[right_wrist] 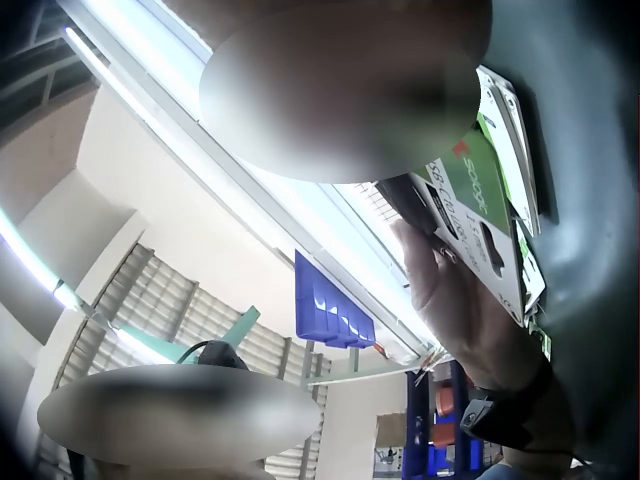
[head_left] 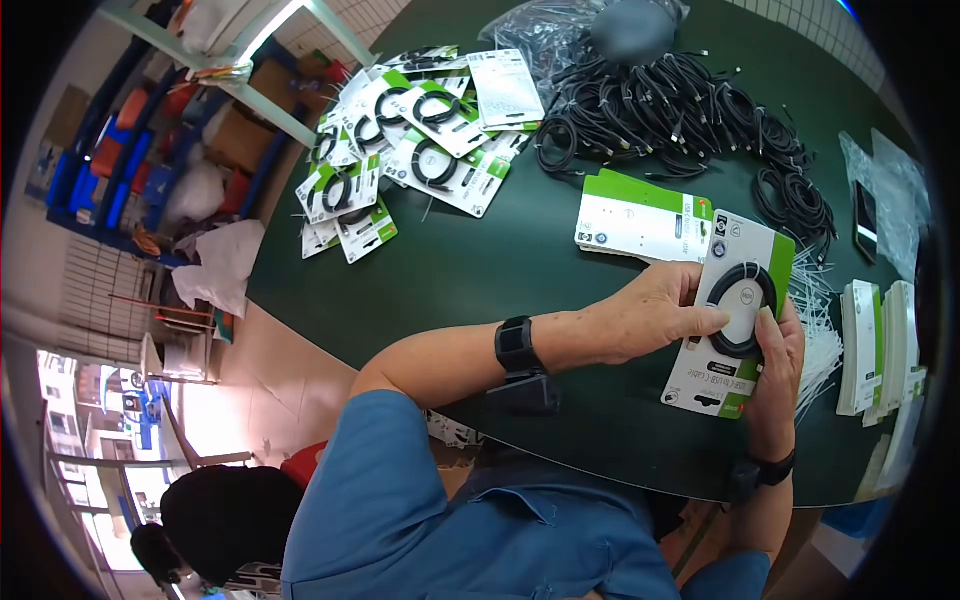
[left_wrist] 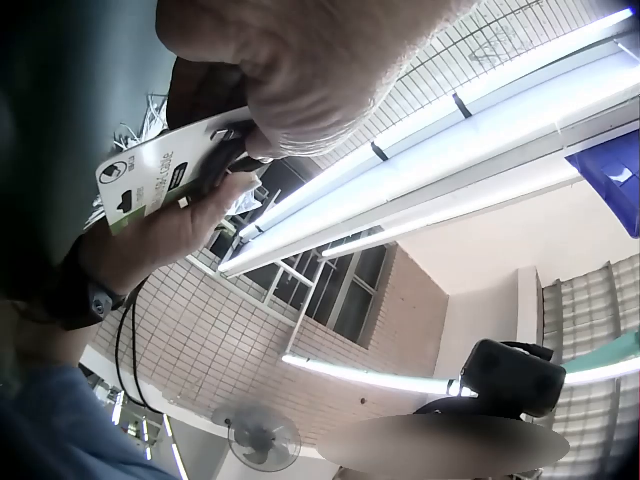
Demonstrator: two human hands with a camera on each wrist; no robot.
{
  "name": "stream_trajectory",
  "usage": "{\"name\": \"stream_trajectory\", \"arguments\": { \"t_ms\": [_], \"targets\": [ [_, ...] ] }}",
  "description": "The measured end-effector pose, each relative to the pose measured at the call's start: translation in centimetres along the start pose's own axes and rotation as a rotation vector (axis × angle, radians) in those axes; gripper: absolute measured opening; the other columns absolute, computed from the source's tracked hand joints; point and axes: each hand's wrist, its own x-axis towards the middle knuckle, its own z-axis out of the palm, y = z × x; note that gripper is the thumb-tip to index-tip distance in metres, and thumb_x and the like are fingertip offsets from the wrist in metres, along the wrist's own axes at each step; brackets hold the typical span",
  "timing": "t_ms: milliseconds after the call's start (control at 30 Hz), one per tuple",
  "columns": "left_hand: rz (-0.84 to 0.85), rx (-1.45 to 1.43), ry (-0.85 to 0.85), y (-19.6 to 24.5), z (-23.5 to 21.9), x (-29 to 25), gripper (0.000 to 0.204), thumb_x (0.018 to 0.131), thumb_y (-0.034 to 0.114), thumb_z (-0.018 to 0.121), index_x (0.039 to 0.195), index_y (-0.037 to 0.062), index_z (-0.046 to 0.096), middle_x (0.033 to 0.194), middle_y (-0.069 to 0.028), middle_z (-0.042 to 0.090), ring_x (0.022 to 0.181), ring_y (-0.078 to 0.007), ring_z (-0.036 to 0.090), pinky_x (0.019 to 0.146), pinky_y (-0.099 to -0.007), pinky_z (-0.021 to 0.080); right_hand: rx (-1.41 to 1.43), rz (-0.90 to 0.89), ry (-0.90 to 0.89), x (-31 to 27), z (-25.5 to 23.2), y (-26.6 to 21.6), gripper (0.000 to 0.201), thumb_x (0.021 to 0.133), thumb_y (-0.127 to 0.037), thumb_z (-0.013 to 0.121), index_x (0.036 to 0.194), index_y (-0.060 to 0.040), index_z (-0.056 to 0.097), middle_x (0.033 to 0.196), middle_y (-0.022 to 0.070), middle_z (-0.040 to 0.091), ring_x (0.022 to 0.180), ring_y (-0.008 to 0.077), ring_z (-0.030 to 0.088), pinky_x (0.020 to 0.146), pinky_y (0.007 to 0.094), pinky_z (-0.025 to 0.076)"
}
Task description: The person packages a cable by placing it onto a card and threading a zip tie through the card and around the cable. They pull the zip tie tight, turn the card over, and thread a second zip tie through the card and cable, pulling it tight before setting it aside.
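My left hand (head_left: 650, 310) and right hand (head_left: 782, 360) hold one white-and-green packaging card (head_left: 722, 385) over the table's front right part. On its face lies a coiled black USB-C cable (head_left: 770, 290), with white ties at the coil's top. Both thumbs press on the coil from either side, and the other fingers go behind the card, partly hidden. The left wrist view shows the card (left_wrist: 165, 165) edge-on between the hands. In the right wrist view its printed green end (right_wrist: 475, 180) faces the camera. Just behind it lies a stack of flat cards (head_left: 640, 225).
Carded cables (head_left: 435, 165) pile up at the back left. A heap of loose black cables (head_left: 650, 110) lies at the back, near clear plastic bags (head_left: 530, 35). To the right are white zip ties (head_left: 820, 345), card stacks (head_left: 862, 345) and a phone (head_left: 865, 220).
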Motion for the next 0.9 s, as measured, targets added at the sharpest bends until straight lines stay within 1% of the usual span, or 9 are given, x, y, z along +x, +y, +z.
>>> {"name": "stream_trajectory", "arguments": {
  "t_ms": [133,233,300,333,667,700,767,833,900],
  "targets": [
    [-0.064,-0.02,0.189,0.0,-2.5,-2.3,0.034,0.1,0.018,0.068,0.128,-0.0001,0.062,0.112,-0.0055,0.071,0.093,-0.0117,0.068,0.083,-0.0289,0.057,-0.159,-0.113,-0.102,-0.2,-0.2,-0.1,0.06,0.103,-0.039,0.063,0.143,0.0032,0.049,0.128,0.0135,0.064,0.113,0.017,0.063,0.086,0.0268,0.053],
    [0.072,-0.121,0.338,1.9,-4.8,-4.8,0.032,0.102,0.017,0.066,0.127,-0.0019,0.061,0.118,-0.0109,0.072,0.107,-0.0185,0.072,0.099,-0.0392,0.059,-0.252,-0.151,-0.081,-0.3,-0.2,-0.5,0.059,0.103,-0.039,0.063,0.142,0.0027,0.05,0.128,0.0129,0.063,0.113,0.0167,0.062,0.08,0.0244,0.051],
    [0.142,-0.125,0.462,3.3,-6.9,-6.8,0.033,0.102,0.018,0.066,0.128,-0.0021,0.061,0.119,-0.0126,0.072,0.106,-0.0204,0.072,0.099,-0.04,0.059,-0.282,-0.126,-0.039,0.0,-0.8,-0.4,0.051,0.105,-0.034,0.062,0.14,0.0018,0.052,0.127,0.0118,0.064,0.111,0.0152,0.063,0.079,0.0242,0.051],
    [0.199,-0.11,0.518,3.9,-7.9,-7.8,0.029,0.103,0.017,0.065,0.126,0.0001,0.062,0.116,-0.0103,0.073,0.101,-0.0181,0.073,0.091,-0.0375,0.063,-0.254,-0.129,-0.03,0.0,-1.0,-0.3,0.039,0.107,-0.027,0.059,0.135,0.0007,0.056,0.123,0.0098,0.066,0.105,0.0119,0.064,0.076,0.0229,0.05],
    [0.754,0.031,0.945,13.1,-18.4,-15.9,0.038,0.11,0.027,0.051,0.129,-0.0062,0.057,0.128,-0.0196,0.068,0.115,-0.0294,0.07,0.102,-0.0449,0.058,-0.246,-0.109,-0.086,-0.3,-0.9,0.4,0.027,0.108,-0.019,0.058,0.126,0.0003,0.062,0.109,0.0062,0.069,0.089,0.0073,0.062,0.071,0.0207,0.048],
    [0.711,0.08,0.949,12.9,-19.7,-17.1,0.041,0.111,0.032,0.05,0.131,-0.0035,0.056,0.129,-0.0166,0.067,0.119,-0.0284,0.067,0.103,-0.0462,0.055,-0.272,-0.11,-0.091,-0.4,-0.9,0.4,0.026,0.107,-0.018,0.059,0.124,0.0001,0.063,0.107,0.0057,0.069,0.088,0.0073,0.062,0.07,0.0205,0.048],
    [0.427,0.192,1.318,10.7,-23.0,-18.3,0.042,0.112,0.037,0.046,0.133,0.0009,0.054,0.134,-0.0121,0.063,0.128,-0.0269,0.058,0.109,-0.0473,0.048,-0.301,-0.117,-0.094,-0.4,-0.9,0.4,0.024,0.107,-0.018,0.06,0.123,0.0,0.063,0.105,0.0052,0.07,0.087,0.0073,0.062,0.069,0.0203,0.048],
    [0.512,0.108,1.166,7.7,-23.8,-18.9,0.044,0.111,0.036,0.05,0.14,0.0023,0.05,0.134,-0.011,0.06,0.121,-0.024,0.059,0.106,-0.0427,0.046,-0.328,-0.127,-0.109,-0.5,-0.7,0.6,0.022,0.106,-0.017,0.061,0.121,-0.0003,0.064,0.103,0.0044,0.07,0.085,0.0072,0.062,0.068,0.0201,0.048],
    [0.534,0.232,1.19,5.1,-24.1,-19.8,0.046,0.109,0.036,0.054,0.138,0.0005,0.048,0.127,-0.0108,0.06,0.117,-0.0215,0.059,0.103,-0.0451,0.049,-0.336,-0.122,-0.11,-0.6,-0.5,0.8,0.02,0.105,-0.016,0.062,0.119,-0.0009,0.065,0.103,0.0036,0.07,0.085,0.0068,0.062,0.068,0.0201,0.048]
  ]
}}
